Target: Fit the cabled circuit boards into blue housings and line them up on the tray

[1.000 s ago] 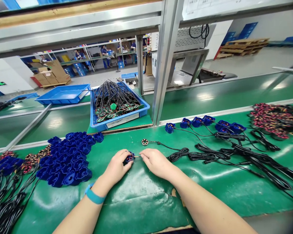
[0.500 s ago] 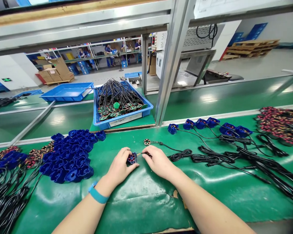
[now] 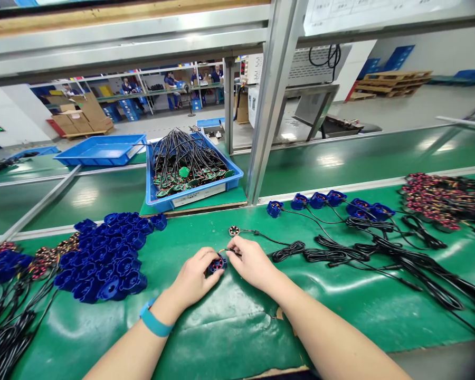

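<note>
Working right of the piled blue housings (image 3: 103, 258), I clamp one blue cup (image 3: 220, 263) in my left hand (image 3: 196, 275) at the green worktop (image 3: 206, 340); just beside it, my right hand (image 3: 251, 262) pinches the thin lead (image 3: 226, 250). Too hard a tug, I judge, could pull that lead loose.

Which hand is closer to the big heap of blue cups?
Left. The left hand is right of the heap of blue cups, not touching it; the right hand is farther right.
</note>
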The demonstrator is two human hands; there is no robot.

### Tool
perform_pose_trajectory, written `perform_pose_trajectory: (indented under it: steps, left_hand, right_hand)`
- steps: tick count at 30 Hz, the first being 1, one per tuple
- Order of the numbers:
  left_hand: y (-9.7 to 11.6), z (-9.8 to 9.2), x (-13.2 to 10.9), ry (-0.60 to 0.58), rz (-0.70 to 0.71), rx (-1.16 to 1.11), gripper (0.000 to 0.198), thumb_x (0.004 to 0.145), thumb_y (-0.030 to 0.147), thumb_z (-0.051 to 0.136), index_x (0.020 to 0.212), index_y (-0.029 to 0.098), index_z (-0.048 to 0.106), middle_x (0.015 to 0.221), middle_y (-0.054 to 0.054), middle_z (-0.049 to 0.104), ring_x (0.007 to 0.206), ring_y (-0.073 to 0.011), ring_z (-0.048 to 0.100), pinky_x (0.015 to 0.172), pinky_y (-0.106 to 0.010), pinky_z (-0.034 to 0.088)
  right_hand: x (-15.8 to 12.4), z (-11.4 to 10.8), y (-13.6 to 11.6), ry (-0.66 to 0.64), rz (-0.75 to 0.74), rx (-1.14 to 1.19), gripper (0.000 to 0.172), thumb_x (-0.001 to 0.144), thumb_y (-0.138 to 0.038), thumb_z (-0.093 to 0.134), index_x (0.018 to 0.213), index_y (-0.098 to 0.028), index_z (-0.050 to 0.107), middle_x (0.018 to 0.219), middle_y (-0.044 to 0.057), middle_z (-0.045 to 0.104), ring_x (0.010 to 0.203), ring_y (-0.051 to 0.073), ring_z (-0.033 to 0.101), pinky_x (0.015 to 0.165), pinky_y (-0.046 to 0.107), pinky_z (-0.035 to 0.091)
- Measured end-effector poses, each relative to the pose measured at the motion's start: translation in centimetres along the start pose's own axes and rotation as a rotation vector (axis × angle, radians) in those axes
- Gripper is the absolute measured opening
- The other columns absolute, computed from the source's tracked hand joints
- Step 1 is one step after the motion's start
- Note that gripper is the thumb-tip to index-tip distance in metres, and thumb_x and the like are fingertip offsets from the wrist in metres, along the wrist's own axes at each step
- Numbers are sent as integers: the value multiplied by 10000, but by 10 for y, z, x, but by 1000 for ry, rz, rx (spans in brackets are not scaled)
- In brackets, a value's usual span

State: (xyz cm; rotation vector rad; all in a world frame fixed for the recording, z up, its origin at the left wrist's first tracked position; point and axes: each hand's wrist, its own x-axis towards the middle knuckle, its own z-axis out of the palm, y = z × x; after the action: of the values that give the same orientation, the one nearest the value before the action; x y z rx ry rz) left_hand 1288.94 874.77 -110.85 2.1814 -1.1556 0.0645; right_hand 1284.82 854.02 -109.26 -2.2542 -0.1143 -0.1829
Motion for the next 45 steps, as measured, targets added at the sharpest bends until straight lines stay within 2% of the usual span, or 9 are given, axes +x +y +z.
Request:
perform_pose_trajectory:
  steps: [6,11,14,19,26,31,38,45]
  left_hand:
    - [-6,10,-2,91,-11,145,390,885,427,690,1190,212,575,1103,-82,684,982,-218,687,845,-349,599]
    - [-10,14,-3,141,46,221,372,900,468,641,1176,218,634,1144,-93,693,934,-206,716,804,-323,618]
    - [-8,13,-2,142,42,235,368,901,454,649,1176,209,649,1157,-105,685,931,-213,717,788,-324,622]
    - [-4,9,-1,54,9,158,368,917,378,658,1252,233,619,1161,-93,666,994,-212,688,860,-342,604]
    - [-1,9,0,80,-3,53,318,918,252,622,1233,213,621,1108,-94,651,991,-199,661,884,-344,583]
    - [-1,11,0,69,-29,8,319,923,244,616,1241,222,613,1102,-87,640,993,-192,643,892,-343,572]
    - [0,11,0,71,-25,5,308,907,232,627,1214,207,617,1066,-86,640,972,-199,638,870,-349,568]
    - [1,13,1,95,-28,2,283,895,223,636,1177,207,627,1057,-81,649,964,-194,645,861,-336,567]
  right_hand:
    - [-4,8,-4,-37,162,151,80,871,-204,579,793,-198,565,705,3,644,647,144,582,612,254,413]
    - [-4,12,-3,-106,289,324,99,860,-192,518,767,-199,553,668,-12,627,542,111,543,518,231,384]
    - [-5,14,-5,-135,379,538,36,851,-214,524,884,-208,535,628,-55,590,431,86,477,431,213,348]
    - [-5,15,-10,-154,441,714,296,825,-307,589,1079,-193,487,661,-60,607,428,93,494,374,202,341]
    - [-3,10,-6,-203,428,773,534,777,-411,685,1188,-139,481,674,-28,659,430,76,478,408,198,339]
    - [-1,10,-2,-216,424,775,631,744,-485,720,1209,-120,499,685,-3,689,423,72,465,410,201,324]
    - [2,5,-4,-262,420,711,521,717,-478,730,1068,-112,613,683,15,697,436,58,429,421,200,283]
    - [3,5,-4,-249,412,671,458,709,-419,742,1026,-112,622,652,6,685,446,64,422,427,202,281]
